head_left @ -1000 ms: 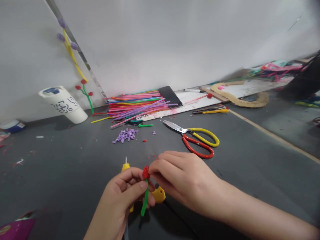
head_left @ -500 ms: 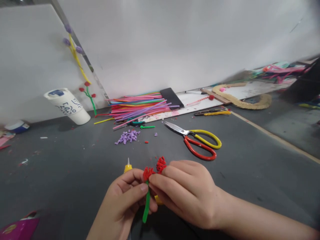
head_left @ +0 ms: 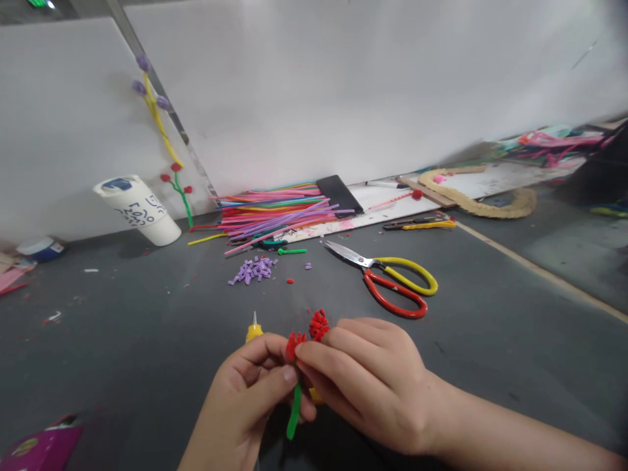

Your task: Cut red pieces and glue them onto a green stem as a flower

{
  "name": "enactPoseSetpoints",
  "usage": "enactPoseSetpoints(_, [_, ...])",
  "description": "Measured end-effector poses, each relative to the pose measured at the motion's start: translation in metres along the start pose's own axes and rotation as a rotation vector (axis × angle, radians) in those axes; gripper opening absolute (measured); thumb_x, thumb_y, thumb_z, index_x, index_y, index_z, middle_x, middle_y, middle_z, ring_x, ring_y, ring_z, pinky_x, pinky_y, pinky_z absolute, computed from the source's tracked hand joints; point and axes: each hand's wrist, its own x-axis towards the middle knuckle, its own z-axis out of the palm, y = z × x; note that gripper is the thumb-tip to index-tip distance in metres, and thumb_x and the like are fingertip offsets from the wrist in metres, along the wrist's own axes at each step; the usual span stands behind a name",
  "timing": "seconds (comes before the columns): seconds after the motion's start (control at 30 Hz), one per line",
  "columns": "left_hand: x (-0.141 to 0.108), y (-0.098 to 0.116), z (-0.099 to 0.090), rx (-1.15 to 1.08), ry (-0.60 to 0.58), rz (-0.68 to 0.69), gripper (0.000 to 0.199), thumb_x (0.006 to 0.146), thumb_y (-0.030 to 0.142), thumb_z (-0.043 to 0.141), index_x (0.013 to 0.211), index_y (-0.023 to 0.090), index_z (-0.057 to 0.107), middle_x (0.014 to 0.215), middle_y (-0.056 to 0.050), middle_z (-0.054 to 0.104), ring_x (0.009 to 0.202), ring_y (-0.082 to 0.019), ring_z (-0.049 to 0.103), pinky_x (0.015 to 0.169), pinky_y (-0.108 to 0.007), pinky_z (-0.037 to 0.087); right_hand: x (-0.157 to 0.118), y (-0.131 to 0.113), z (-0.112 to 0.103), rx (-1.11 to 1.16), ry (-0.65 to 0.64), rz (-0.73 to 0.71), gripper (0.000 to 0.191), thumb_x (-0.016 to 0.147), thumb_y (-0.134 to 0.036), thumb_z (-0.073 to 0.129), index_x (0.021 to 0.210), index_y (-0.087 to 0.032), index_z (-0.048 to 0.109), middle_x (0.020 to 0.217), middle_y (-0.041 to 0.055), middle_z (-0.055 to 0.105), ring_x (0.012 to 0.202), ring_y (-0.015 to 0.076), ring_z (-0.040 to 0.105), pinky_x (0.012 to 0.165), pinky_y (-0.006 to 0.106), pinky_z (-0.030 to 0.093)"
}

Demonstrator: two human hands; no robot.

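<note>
A small pipe-cleaner flower with a red head [head_left: 293, 345] and a green stem [head_left: 294, 412] is between my hands. My left hand [head_left: 255, 386] pinches it just under the head, thumb in front. The fingertips of my right hand [head_left: 373, 379] are closed on the right side of the red head; whether a loose bit is between them is hidden. Past my right knuckles lies a pile of short red pieces [head_left: 318, 324], partly covered by the hand. The yellow nozzle end of a glue gun [head_left: 254, 330] sticks out behind my left hand.
Large scissors [head_left: 392, 281] lie right of centre. Purple cut bits [head_left: 254, 269] are heaped beside a bundle of colourful pipe cleaners [head_left: 275, 212]. A white cup [head_left: 142, 212] stands at left, near finished-looking flowers [head_left: 181, 190]. A yellow cutter [head_left: 426, 224] lies farther right.
The red head is turned slightly and its petals look more upright and bunched. Both hands keep their hold. The whole view has shifted a little.
</note>
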Motion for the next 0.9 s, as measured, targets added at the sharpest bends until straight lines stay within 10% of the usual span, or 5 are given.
enactPoseSetpoints(0.9, [-0.0020, -0.0075, -0.0024, 0.093, 0.092, 0.174, 0.010, 0.065, 0.022, 0.080, 0.072, 0.019, 0.074, 0.063, 0.001, 0.069, 0.057, -0.011, 0.063, 0.056, -0.017, 0.051, 0.0020, 0.0004, -0.0044, -0.077, 0.041, -0.116, 0.021, 0.092, -0.011, 0.045, 0.088, -0.007, 0.065, 0.058, 0.0018, 0.055, 0.050, 0.0143, 0.041, 0.044, 0.028, 0.032])
